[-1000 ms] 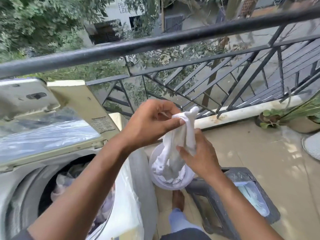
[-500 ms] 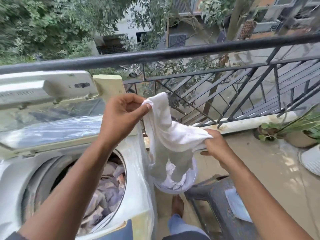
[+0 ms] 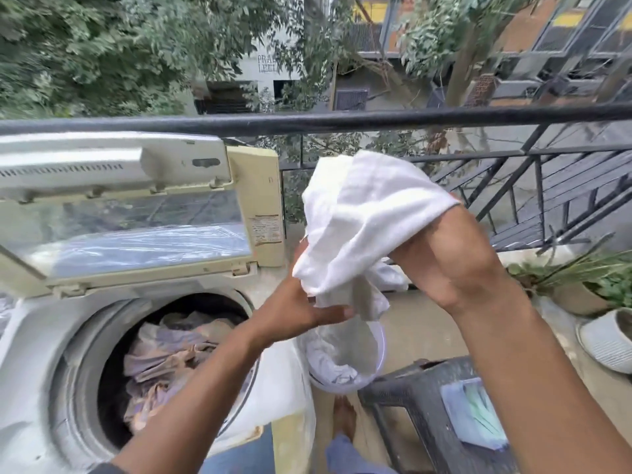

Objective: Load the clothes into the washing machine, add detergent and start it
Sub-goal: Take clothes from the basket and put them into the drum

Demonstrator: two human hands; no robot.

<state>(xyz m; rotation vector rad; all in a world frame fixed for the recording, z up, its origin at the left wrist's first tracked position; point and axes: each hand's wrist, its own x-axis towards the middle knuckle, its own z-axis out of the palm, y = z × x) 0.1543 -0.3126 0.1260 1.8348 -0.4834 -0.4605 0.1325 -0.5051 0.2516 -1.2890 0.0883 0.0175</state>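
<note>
Hands (image 3: 444, 265) under white cloth (image 3: 362, 213), drooping down-left

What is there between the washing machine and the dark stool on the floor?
In the head view, a white bucket with white laundry stands between the washing machine and the stool. A bare foot shows just below it.

Both forearms bare, no watch/rings visible. Dark sleeve edge (image 3: 102, 468) at left arm. Blue trousers (image 3: 342, 455), bare foot (image 3: 344, 417).
</note>
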